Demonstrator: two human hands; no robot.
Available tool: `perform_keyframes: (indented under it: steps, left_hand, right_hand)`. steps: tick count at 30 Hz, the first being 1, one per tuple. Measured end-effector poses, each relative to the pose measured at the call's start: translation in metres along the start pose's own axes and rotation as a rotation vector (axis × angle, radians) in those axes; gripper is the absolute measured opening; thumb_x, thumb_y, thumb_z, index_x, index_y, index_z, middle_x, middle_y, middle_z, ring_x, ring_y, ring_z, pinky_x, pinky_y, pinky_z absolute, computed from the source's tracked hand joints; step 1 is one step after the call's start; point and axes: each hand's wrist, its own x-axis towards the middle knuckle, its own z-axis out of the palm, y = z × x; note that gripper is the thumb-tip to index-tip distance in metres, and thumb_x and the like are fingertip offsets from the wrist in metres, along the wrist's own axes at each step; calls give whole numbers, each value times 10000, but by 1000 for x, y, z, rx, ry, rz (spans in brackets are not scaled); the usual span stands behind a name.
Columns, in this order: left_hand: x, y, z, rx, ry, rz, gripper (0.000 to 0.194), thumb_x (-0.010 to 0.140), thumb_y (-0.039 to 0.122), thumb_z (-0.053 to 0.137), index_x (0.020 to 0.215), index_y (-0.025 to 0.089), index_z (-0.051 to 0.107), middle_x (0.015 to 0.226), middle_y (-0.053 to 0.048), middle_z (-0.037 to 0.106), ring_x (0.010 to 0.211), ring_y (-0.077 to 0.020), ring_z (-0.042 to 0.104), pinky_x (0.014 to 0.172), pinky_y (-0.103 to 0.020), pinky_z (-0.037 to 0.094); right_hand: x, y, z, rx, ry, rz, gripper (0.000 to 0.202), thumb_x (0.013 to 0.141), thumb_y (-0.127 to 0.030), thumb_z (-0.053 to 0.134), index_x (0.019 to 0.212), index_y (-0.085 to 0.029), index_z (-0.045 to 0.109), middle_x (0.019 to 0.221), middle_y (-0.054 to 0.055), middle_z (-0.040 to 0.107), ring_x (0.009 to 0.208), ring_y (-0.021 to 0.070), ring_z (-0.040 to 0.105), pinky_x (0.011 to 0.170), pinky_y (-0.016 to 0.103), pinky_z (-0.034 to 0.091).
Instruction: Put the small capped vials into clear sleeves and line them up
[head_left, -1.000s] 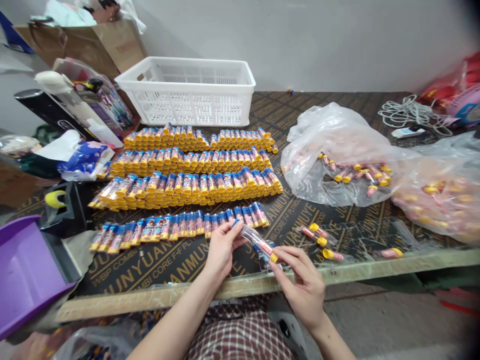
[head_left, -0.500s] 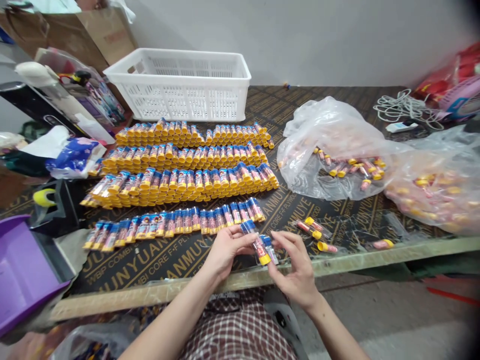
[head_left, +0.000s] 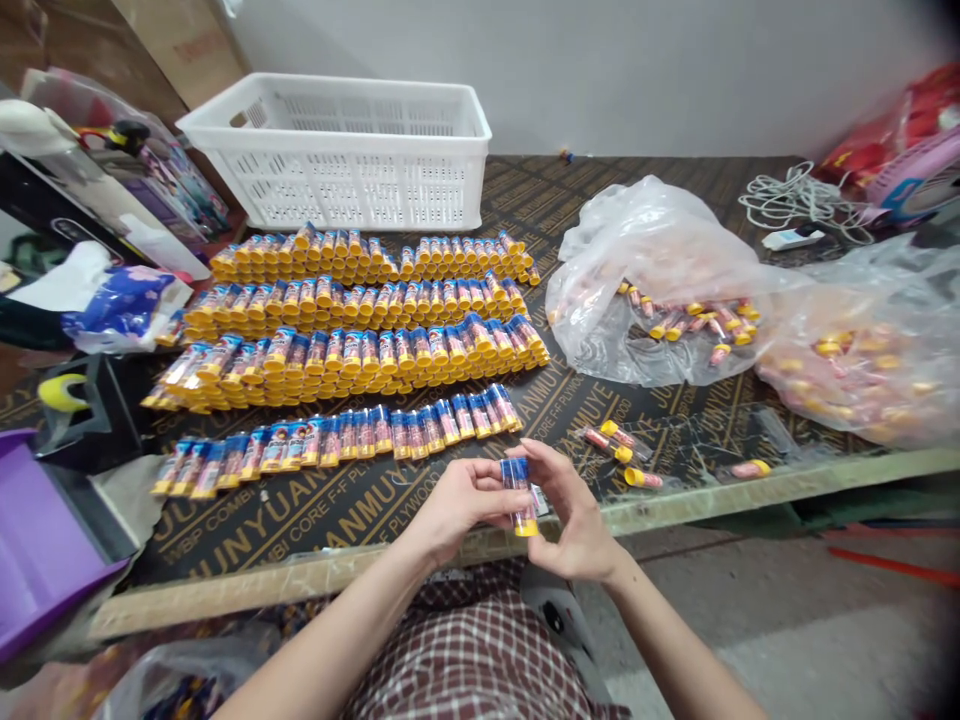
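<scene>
Just above the table's front edge is a small clear tube (head_left: 519,497) with a blue top, a yellow bottom cap and pink contents. My left hand (head_left: 457,508) pinches it from the left between thumb and fingers. From the right, my right hand (head_left: 574,520) curls round the same tube, thumb by the yellow cap and fingertips by the blue end. Something pale shows behind the tube, partly hidden by my fingers. Beyond my hands lies a single row of similar tubes (head_left: 349,436), and behind it stand stacked rows of tubes (head_left: 375,350).
A white plastic basket (head_left: 360,175) stands against the wall. Clear bags (head_left: 637,240) of yellow-capped pieces lie on the right, with a few loose yellow-capped pieces (head_left: 643,479) nearer. At left are a tape dispenser (head_left: 90,410) and a purple dustpan-like tray (head_left: 52,560).
The tube has turned more upright between my hands. My right hand has closed in round it from the right. The view has shifted slightly.
</scene>
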Motion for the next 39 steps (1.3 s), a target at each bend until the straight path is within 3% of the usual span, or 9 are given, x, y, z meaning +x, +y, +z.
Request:
perform_keyframes:
  steps: [4, 8, 18, 24, 30, 39]
  left_hand:
    - [-3, -1, 6, -18, 19, -26, 348, 517, 281, 856, 751, 101, 671, 690, -52, 699, 571, -113, 618, 567, -214, 495]
    - [-3, 2, 10, -64, 64, 17, 347, 570, 336, 826, 768, 99, 667, 680, -48, 696, 565, -115, 626, 546, -205, 491]
    - [-2, 7, 7, -64, 95, 46, 344, 574, 343, 820, 729, 92, 643, 651, -40, 689, 551, -116, 626, 526, -209, 504]
    - [-3, 4, 10, -38, 86, 49, 365, 533, 321, 844, 738, 102, 637, 615, -29, 689, 525, -114, 623, 521, -205, 502]
    - [-1, 7, 9, -46, 119, 71, 337, 580, 345, 818, 729, 105, 634, 626, -22, 687, 530, -106, 624, 519, -199, 508]
    - [0, 6, 9, -54, 130, 64, 350, 576, 357, 818, 729, 99, 637, 631, -25, 683, 531, -103, 619, 510, -196, 508]
  right_hand:
    - [2, 0, 1, 58, 46, -3, 839, 593, -60, 539, 1377, -252, 313, 1309, 107, 491, 1162, 247, 543, 982, 398, 470]
    - [5, -1, -1, 79, 44, -36, 859, 598, -42, 520, 1399, -243, 287, 1368, 112, 462, 1234, 260, 491, 1029, 425, 429]
    - [6, -2, 1, 128, 16, -75, 887, 571, -17, 509, 1401, -251, 300, 1387, 94, 450, 1267, 275, 462, 1070, 456, 390]
    - [8, 1, 3, 117, 87, -61, 902, 556, -4, 511, 1393, -264, 299, 1386, 101, 441, 1167, 269, 544, 979, 437, 471]
    - [11, -1, 3, 123, 34, -94, 914, 551, 7, 484, 1402, -260, 284, 1400, 86, 432, 1286, 277, 439, 1073, 457, 383]
    - [10, 1, 2, 167, 24, -97, 910, 547, 9, 475, 1401, -240, 287, 1402, 97, 430, 1294, 282, 430, 1089, 473, 363]
